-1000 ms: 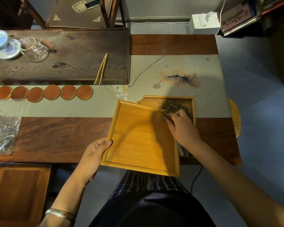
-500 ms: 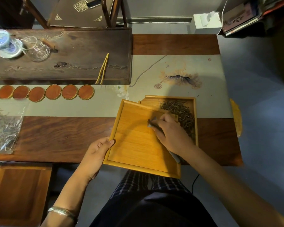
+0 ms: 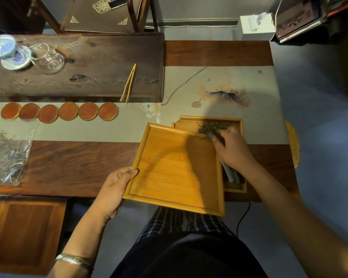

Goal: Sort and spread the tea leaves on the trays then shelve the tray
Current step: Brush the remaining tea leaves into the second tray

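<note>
Left hand grips near tray edge; tray bare. Right hand clamped on grey tool, tip in tea leaves just beyond, in far tray. Spreading barely begun; shelving left.

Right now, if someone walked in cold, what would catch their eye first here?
Probably the bright yellow wooden tray at the table's near edge, gripped at its left rim by the left hand. Next, the right hand holding a dark tool over the tea leaves in a second tray partly hidden beneath the first. Farther left, a row of round reddish coasters lines the pale runner.
</note>
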`<state>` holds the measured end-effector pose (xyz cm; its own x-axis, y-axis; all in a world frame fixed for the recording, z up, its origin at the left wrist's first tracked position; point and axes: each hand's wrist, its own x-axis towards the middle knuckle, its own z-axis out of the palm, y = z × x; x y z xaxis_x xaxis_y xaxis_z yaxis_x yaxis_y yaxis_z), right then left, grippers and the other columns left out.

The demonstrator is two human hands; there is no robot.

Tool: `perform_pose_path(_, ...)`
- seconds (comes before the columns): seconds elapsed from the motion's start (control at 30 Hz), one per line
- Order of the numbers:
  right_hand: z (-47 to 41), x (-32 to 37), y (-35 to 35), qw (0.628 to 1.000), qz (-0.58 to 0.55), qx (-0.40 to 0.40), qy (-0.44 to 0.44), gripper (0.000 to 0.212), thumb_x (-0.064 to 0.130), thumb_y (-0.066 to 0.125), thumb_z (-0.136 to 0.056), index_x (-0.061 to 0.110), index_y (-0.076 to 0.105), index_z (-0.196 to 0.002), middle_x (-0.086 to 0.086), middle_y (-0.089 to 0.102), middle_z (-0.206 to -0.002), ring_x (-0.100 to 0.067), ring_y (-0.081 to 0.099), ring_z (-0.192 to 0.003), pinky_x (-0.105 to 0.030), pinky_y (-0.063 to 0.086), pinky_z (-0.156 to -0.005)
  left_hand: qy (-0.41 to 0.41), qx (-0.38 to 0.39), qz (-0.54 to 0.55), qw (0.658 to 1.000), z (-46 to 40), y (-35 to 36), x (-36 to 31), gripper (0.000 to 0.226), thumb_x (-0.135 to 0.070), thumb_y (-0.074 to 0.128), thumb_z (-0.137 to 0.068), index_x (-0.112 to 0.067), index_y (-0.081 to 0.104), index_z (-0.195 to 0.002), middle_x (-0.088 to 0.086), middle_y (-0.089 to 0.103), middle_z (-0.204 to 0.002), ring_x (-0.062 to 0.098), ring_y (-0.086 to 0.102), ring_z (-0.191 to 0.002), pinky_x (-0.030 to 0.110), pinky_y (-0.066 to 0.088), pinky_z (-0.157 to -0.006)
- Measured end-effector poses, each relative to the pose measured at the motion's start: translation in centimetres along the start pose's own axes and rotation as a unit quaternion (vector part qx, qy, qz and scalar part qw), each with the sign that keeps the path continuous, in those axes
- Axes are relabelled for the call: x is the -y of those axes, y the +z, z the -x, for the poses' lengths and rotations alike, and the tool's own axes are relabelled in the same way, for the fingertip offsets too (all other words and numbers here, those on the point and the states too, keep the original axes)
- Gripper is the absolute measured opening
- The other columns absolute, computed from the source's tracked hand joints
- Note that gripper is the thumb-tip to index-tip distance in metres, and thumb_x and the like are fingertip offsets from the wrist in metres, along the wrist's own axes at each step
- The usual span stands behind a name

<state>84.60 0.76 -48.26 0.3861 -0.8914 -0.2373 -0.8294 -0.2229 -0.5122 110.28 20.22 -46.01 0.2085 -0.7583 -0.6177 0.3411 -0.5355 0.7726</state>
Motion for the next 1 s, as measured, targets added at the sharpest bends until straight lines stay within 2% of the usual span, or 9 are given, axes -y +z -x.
perform_pose_path(0.1, 0.5, -0.5, -1.1, 0.999, -0.048, -0.022, -0.003, 0.019, 0.032, 0.047, -0.098, 0.018, 0.059, -0.094, -0.001, 0.047, -0.095, -0.007, 0.045, -0.07, -0.019, 0.032, -0.056, -0.006, -0.002, 0.005, 1.0, 0.0, -0.1, -0.2, 0.031, -0.025, 0.056, -0.086, -0.002, 0.073, -0.098, 0.015, 0.074, -0.088, 0.022, 0.071, -0.075, 0.027, 0.058, -0.067)
perform_pose_path(0.17, 1.1, -0.8, -2.1, 0.996, -0.084, -0.014, -0.014, 0.016, 0.03, 0.05, -0.096, 0.027, 0.054, -0.08, 0.001, 0.048, -0.088, -0.012, 0.048, -0.068, -0.023, 0.036, -0.054, -0.005, -0.006, 0.003, 1.0, 0.0, 0.0, -0.4, 0.027, -0.026, 0.057, -0.084, -0.009, 0.077, -0.091, 0.012, 0.075, -0.084, 0.019, 0.071, -0.072, 0.024, 0.058, -0.064)
perform_pose_path(0.27, 2.6, -0.9, -3.7, 0.988, -0.134, 0.06, -0.036, 0.009, 0.03, 0.056, -0.092, 0.027, 0.063, -0.086, 0.007, 0.054, -0.092, -0.011, 0.055, -0.076, -0.03, 0.048, -0.064, -0.004, -0.009, -0.001, 1.0, 0.0, 0.0, -0.7, 0.026, -0.026, 0.057, -0.083, -0.009, 0.077, -0.088, 0.013, 0.074, -0.083, 0.02, 0.07, -0.07, 0.024, 0.058, -0.064)
perform_pose_path(0.33, 4.0, -0.7, -4.3, 0.978, -0.154, 0.125, -0.067, 0.007, 0.032, 0.059, -0.09, 0.034, 0.065, -0.086, 0.013, 0.054, -0.091, -0.006, 0.056, -0.074, -0.026, 0.05, -0.062, 0.0, -0.009, -0.016, 1.0, 0.0, 0.0, -1.0, 0.026, -0.025, 0.056, -0.085, -0.006, 0.074, -0.089, 0.013, 0.073, -0.08, 0.02, 0.069, -0.067, 0.024, 0.057, -0.063)
perform_pose_path(0.47, 5.9, -0.6, -4.0, 0.967, -0.101, 0.202, -0.116, 0.011, 0.034, 0.06, -0.089, 0.035, 0.069, -0.095, 0.012, 0.053, -0.09, -0.005, 0.055, -0.072, -0.027, 0.049, -0.061, 0.008, -0.008, -0.044, 0.999, 0.0, 0.2, -1.5, 0.027, -0.016, 0.049, -0.096, 0.004, 0.068, -0.095, 0.011, 0.068, -0.072, 0.018, 0.063, -0.061, 0.023, 0.054, -0.06)
perform_pose_path(0.6, 5.4, -0.8, -2.8, 0.977, -0.009, 0.182, -0.107, 0.026, 0.041, 0.054, -0.09, 0.027, 0.066, -0.108, 0.01, 0.048, -0.091, -0.006, 0.052, -0.073, -0.036, 0.052, -0.064, 0.02, 0.013, -0.064, 0.998, 0.2, 0.6, -2.2, 0.027, -0.015, 0.047, -0.096, 0.003, 0.068, -0.095, 0.005, 0.07, -0.067, 0.012, 0.064, -0.056, 0.019, 0.052, -0.055)
perform_pose_path(0.7, 4.2, -1.1, -2.1, 0.981, 0.06, 0.152, -0.105, 0.029, 0.04, 0.05, -0.093, 0.02, 0.063, -0.11, 0.007, 0.044, -0.092, -0.009, 0.051, -0.071, -0.033, 0.052, -0.062, 0.028, 0.021, -0.081, 0.996, 0.6, 0.8, -2.6, 0.028, -0.014, 0.047, -0.097, 0.002, 0.069, -0.095, 0.01, 0.073, -0.076, 0.016, 0.068, -0.064, 0.019, 0.054, -0.06)
perform_pose_path(0.93, 1.3, -1.6, -1.6, 0.986, 0.092, 0.119, -0.075, 0.028, 0.035, 0.049, -0.096, 0.012, 0.062, -0.104, -0.002, 0.045, -0.094, -0.013, 0.05, -0.07, -0.028, 0.046, -0.058, 0.032, 0.006, -0.109, 0.994, 1.3, 0.8, -2.2, 0.03, -0.013, 0.046, -0.098, 0.01, 0.066, -0.1, 0.02, 0.072, -0.087, 0.023, 0.068, -0.072, 0.022, 0.056, -0.066)
perform_pose_path(1.0, 1.2, -1.6, -2.0, 0.991, 0.089, 0.082, -0.06, 0.027, 0.035, 0.048, -0.096, 0.012, 0.061, -0.102, -0.003, 0.047, -0.097, -0.013, 0.049, -0.072, -0.029, 0.046, -0.059, 0.032, 0.003, -0.108, 0.994, 1.5, 0.7, -2.2, 0.031, -0.014, 0.046, -0.098, 0.01, 0.066, -0.1, 0.019, 0.073, -0.087, 0.023, 0.068, -0.073, 0.022, 0.056, -0.068)
